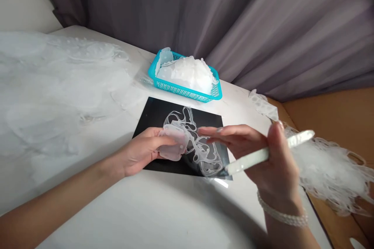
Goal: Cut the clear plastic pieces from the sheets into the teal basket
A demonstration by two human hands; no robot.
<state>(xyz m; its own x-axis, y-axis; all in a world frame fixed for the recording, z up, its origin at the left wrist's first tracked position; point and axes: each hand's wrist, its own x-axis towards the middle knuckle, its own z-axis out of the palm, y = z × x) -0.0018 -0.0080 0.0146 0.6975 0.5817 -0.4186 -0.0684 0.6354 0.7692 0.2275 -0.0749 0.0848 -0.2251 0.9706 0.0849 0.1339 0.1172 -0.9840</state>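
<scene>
My left hand (146, 146) grips a small stack of translucent, milky moulded sheet pieces (175, 151) between thumb and fingers, over a black mat (152, 113). Under and beside the stack lies a clear, web-like frame of trimmed sheet (206, 153), with curved cut-out openings. In my right hand (263, 155), a slim white-handled tool (248, 162) is clamped beneath the thumb, its dark tip slanting down at the mat's near right corner. The other fingers of that hand stretch out flat toward the frame, close to its edge; whether they touch it I cannot tell.
A turquoise basket (181, 92) heaped with white pieces (191, 73) stands behind the mat. Translucent sheets (58, 93) pile up on the left of the white table (140, 210). Stringy offcuts (330, 171) hang at the right edge, near a loose sheet (263, 105). A grey curtain (175, 11) closes the back.
</scene>
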